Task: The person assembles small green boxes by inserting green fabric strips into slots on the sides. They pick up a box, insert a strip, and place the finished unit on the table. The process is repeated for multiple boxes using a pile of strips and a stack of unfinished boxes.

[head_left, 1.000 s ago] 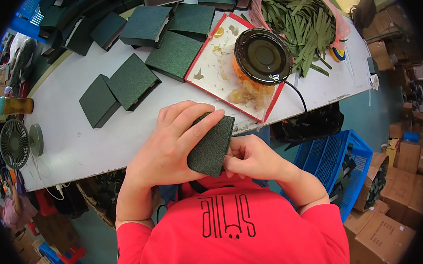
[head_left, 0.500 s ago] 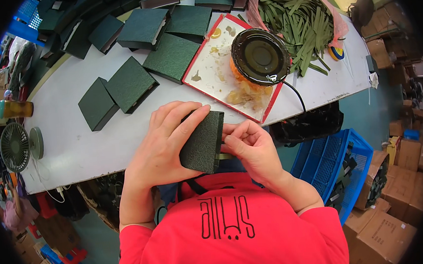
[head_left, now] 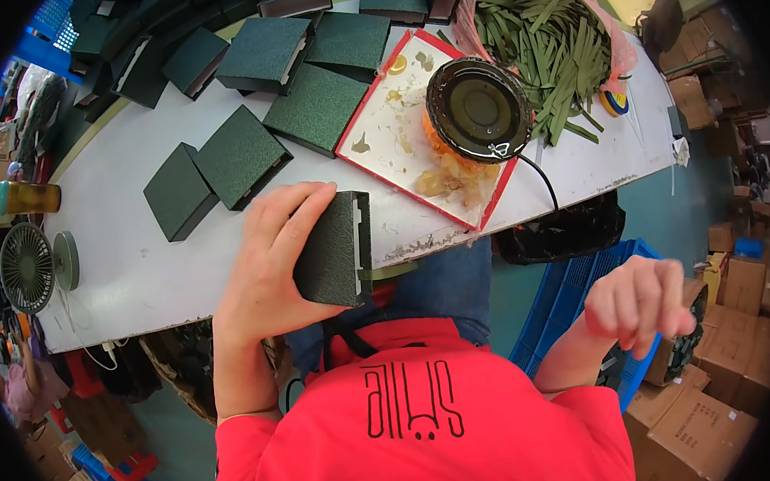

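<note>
A dark green box with a leather-like grain (head_left: 328, 253) stands tilted near the table's front edge, its narrow open side facing right. My left hand (head_left: 267, 261) is closed round it, fingers over the top and thumb below. A strip of green ribbon (head_left: 393, 270) sticks out from its right side. Away to the right, my right hand (head_left: 640, 304) hovers above a blue plastic crate (head_left: 539, 315). Its fingers are bent and smeared by motion; I cannot see anything held in them.
Similar green boxes (head_left: 239, 157) lie about the white table (head_left: 109, 266). A red-rimmed board (head_left: 379, 144) carries a round black-topped pot (head_left: 480, 109) with a cord. Behind it, a pink bag (head_left: 625, 54) holds green ribbon strips (head_left: 555, 58). A small fan (head_left: 27, 268) stands left.
My right hand has left the box's open side and swung right over the crate. My left hand has shifted slightly left with the box.
</note>
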The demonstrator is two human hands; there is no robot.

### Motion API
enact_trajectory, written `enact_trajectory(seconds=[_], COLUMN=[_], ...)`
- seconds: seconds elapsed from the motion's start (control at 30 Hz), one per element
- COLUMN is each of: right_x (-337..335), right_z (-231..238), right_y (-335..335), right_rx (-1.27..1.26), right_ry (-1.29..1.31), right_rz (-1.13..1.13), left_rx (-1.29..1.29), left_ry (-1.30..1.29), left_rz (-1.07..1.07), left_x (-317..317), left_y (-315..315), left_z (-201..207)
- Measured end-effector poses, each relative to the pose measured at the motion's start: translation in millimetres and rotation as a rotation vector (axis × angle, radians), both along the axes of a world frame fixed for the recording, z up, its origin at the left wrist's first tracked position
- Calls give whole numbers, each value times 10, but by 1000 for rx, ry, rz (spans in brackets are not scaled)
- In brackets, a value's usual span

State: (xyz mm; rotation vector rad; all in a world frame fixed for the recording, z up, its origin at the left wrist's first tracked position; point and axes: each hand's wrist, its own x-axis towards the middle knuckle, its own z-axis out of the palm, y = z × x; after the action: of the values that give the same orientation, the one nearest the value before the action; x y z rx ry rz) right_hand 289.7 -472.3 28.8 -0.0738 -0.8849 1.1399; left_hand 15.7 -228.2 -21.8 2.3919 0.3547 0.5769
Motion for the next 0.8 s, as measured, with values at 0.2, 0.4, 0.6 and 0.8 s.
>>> enact_trajectory(seconds=[0.2,0.4,0.6,0.8], right_x=[-500,-1036,-848,-512], right_z=[-496,-998,-945,-871], right_y=[203,308,142,101], right_rx=[-809,-959,-981,-1004], right_ry=[-773,-47,427,429], right_rz=[313,298,-205,-547], left_rx=[16,21,16,20], left_ry=[-60,-94,-22,45], left_rz=[3,-88,-67,32], left_x=[118,224,104,-111], left_y=[-69,-215,-189,-160], left_z=[75,117,43,-59])
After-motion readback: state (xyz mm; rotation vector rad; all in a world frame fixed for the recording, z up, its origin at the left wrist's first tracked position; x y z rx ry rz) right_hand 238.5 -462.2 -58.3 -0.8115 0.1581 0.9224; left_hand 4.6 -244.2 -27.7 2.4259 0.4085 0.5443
